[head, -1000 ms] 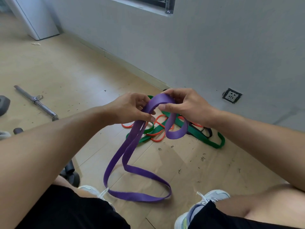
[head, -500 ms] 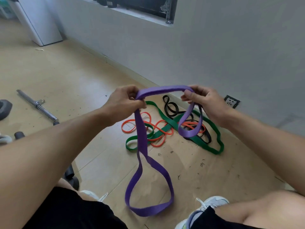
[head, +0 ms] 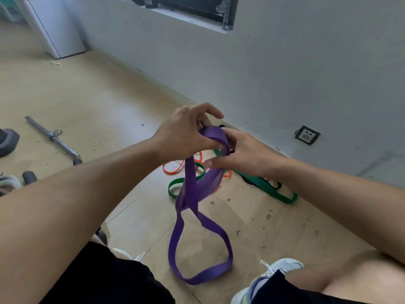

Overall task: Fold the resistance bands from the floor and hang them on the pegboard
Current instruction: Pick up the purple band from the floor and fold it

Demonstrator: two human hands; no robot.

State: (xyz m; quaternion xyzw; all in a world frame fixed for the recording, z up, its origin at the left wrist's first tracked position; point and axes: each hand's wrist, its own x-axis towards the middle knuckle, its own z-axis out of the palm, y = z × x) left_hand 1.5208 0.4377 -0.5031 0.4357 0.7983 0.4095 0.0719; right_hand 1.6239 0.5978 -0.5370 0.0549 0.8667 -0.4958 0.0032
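Note:
A wide purple resistance band (head: 192,194) hangs in doubled loops from both hands, its lowest loop just above the floor between my shoes. My left hand (head: 184,132) grips the top fold of the band with thumb and fingers. My right hand (head: 238,154) is pressed against the same fold from the right, its thumb on the band. On the floor behind lie a green band (head: 274,189), an orange band (head: 173,170) and a black band (head: 277,185), tangled together and partly hidden by my hands. No pegboard is in view.
A grey wall (head: 285,73) with a socket (head: 307,135) runs close behind the bands. A metal bar (head: 52,137) and dark weights (head: 8,141) lie on the wooden floor at the left. A white cabinet (head: 54,27) stands at the far left. My shoes (head: 276,270) are at the bottom.
My hands, held apart with the purple band stretched between them, have come together, folding the band over. The hanging loops now double up and swing.

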